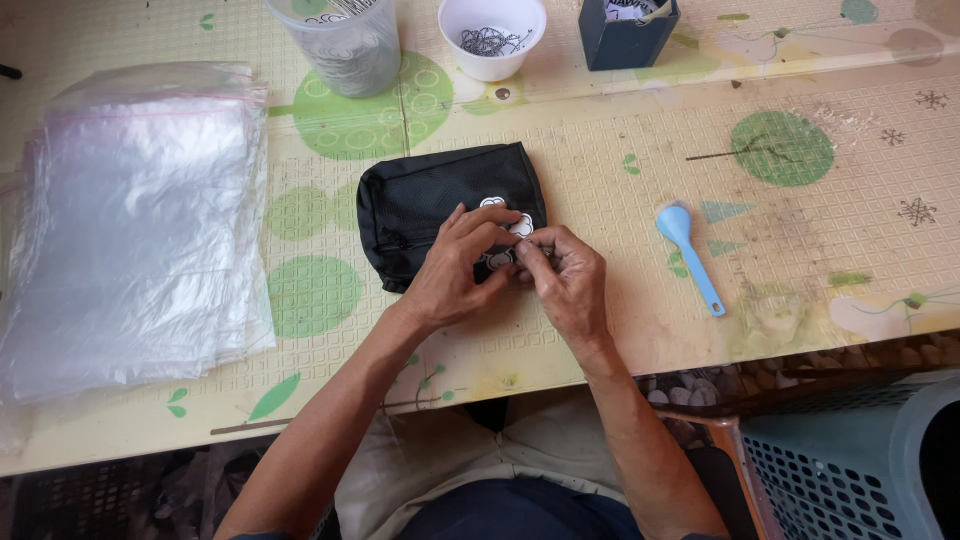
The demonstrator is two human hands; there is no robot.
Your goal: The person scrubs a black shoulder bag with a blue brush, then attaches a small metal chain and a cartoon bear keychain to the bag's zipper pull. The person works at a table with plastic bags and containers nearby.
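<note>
Working at the patterned table mat (620,330), w/ the big stack of clear zip bags (130,220) spread flat on my left so a bag can slide off the top w/o fuss. Black fabric pouch (420,200) lies flat in the middle, right in front of me, as a dark backing: small white flower-shaped pieces (505,212) show up well on it & don't roll off. Behind it, along the far edge: clear plastic tub (340,45) of wire bits, white cup (492,35) w/ small dark metal rings, dark blue box (628,32), all w/in reach but out of the way. Light blue plastic scoop (690,255) lies to my right, apart from the pouch. My left hand (455,275) rests on the pouch, fingers curled nearly closed, tips pressing a flower piece steady. My right hand (570,285) meets it, thumb & forefinger pinched tight on sth tiny at that piece; can't tell exactly what.
</note>
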